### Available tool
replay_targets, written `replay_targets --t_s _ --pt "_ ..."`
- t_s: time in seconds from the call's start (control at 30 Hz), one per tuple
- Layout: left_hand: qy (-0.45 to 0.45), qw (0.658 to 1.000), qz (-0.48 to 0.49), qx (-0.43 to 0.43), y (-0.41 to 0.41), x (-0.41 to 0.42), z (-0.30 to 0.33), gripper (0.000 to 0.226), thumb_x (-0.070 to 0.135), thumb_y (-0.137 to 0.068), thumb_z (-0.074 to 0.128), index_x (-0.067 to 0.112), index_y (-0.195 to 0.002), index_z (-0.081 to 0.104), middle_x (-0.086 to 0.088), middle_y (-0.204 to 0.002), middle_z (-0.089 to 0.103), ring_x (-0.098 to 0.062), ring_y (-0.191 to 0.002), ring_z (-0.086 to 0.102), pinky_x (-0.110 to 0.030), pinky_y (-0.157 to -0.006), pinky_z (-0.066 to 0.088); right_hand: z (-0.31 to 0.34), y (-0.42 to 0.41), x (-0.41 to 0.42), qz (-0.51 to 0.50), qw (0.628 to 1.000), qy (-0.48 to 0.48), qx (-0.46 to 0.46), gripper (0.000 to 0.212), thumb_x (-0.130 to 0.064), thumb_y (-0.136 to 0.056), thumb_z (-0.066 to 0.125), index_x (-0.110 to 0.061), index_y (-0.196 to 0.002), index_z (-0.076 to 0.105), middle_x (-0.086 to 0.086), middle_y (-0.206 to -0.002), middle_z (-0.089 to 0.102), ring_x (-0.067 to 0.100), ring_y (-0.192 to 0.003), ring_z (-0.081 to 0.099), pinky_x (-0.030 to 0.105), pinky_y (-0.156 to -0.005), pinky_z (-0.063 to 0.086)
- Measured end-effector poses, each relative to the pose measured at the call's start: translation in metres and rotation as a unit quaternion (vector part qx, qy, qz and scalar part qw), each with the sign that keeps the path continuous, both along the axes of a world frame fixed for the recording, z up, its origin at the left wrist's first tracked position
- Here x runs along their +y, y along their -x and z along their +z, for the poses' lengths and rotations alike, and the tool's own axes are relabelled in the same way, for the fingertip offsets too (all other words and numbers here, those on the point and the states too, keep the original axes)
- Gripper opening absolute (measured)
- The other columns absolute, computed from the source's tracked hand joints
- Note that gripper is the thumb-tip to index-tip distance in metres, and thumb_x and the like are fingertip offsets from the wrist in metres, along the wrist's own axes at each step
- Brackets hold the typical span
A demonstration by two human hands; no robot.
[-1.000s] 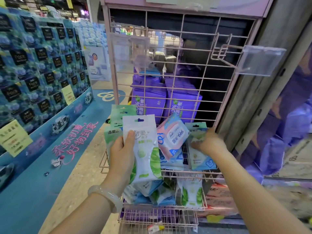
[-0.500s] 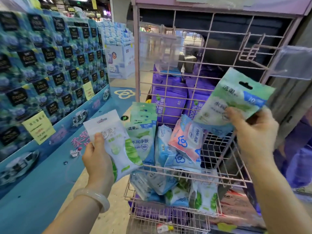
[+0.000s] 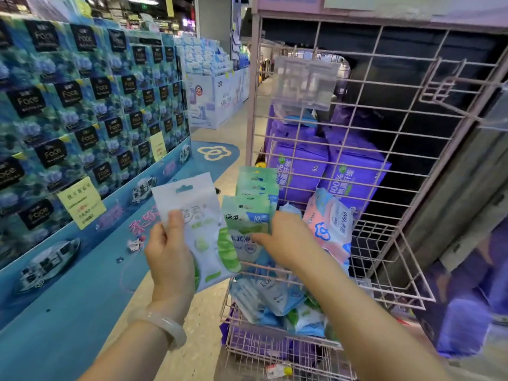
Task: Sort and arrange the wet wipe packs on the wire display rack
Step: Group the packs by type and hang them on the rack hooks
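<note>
Beside the pink wire rack (image 3: 390, 138), with open aisle floor leftward, the left hand (image 3: 169, 257) is pinching a white wipe pack (image 3: 202, 232) while the right hand (image 3: 286, 237), lowered since raising a pack, is gripping the green packs (image 3: 247, 215) at the basket's left edge.

right hand (image 3: 286, 237) lowered from raised position, green pack (image 3: 246, 215) now among hanging packs

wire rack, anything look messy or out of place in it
Yes. The pink pack leans tilted in the upper basket beside the upright green packs, and the blue packs in the lower basket lie jumbled at mixed angles rather than in rows.
</note>
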State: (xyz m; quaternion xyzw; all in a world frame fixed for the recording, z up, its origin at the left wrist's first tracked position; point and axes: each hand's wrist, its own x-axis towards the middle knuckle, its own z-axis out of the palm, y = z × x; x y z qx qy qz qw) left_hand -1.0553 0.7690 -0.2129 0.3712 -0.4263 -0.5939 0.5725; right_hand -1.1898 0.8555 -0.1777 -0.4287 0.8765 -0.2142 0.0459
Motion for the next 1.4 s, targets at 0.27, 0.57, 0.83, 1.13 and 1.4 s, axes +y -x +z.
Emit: replay_targets --t_s 0.27,0.57,0.83,1.13,1.4 --pt "0.052 0.977 -0.204 0.030 0.049 0.059 0.029 0.019 0.028 -0.093 0.052 0.019 -0.078 0.060 0.006 -0.075 0.072 -0.012 -0.077 0.067 -0.034 -0.070 0.056 0.024 0.005 0.078 0.061 0.942 0.228 -0.238 0.021 -0.032 -0.073 0.072 -0.027 -0.088 0.058 -0.001 -0.082 0.061 0.014 -0.071 0.056 0.024 -0.067 0.048" --pt "0.116 0.915 -0.385 -0.027 0.118 0.121 0.063 0.022 0.035 -0.096 0.037 0.024 -0.112 0.048 0.018 -0.102 0.051 0.020 -0.072 0.059 -0.023 -0.063 0.057 0.036 0.107 0.162 -0.072 0.910 0.369 -0.177 0.009 -0.015 -0.080 0.067 -0.021 -0.086 0.066 -0.002 -0.088 0.072 -0.002 -0.070 0.066 0.016 -0.065 0.055" --pt "0.054 0.921 -0.382 -0.049 0.093 0.110 0.028 0.029 0.018 -0.099 0.038 0.010 -0.079 0.058 0.001 -0.056 0.069 -0.005 -0.052 0.063 -0.012 -0.054 0.050 -0.036 0.187 0.140 -0.202 0.975 0.077 -0.055 0.021 -0.024 -0.083 0.065 -0.017 -0.067 0.053 0.005 -0.073 0.055 0.021 -0.075 0.051 0.031 -0.057 0.034" --pt "0.021 0.856 -0.468 -0.218 0.079 0.126 -0.043 0.022 0.006 -0.093 0.048 0.014 -0.077 0.062 -0.004 -0.073 0.063 -0.002 -0.057 0.061 -0.010 -0.056 0.049 -0.036 0.179 0.169 -0.233 0.913 0.330 -0.060 0.033 -0.025 -0.077 0.070 -0.008 -0.103 0.063 -0.002 -0.084 0.062 0.007 -0.076 0.060 0.024 -0.076 0.048" --pt "-0.046 0.818 -0.448 -0.358 0.096 0.141 -0.126 0.026 -0.003 -0.092 0.047 -0.004 -0.116 0.057 -0.010 -0.102 0.058 -0.020 -0.094 0.052 -0.017 -0.076 0.044 -0.189 0.083 0.220 -0.280 0.889 0.246 -0.267 0.006 -0.001 -0.079 0.065 -0.006 -0.081 0.065 -0.001 -0.073 0.062 0.000 -0.064 0.060 0.033 -0.071 0.044"
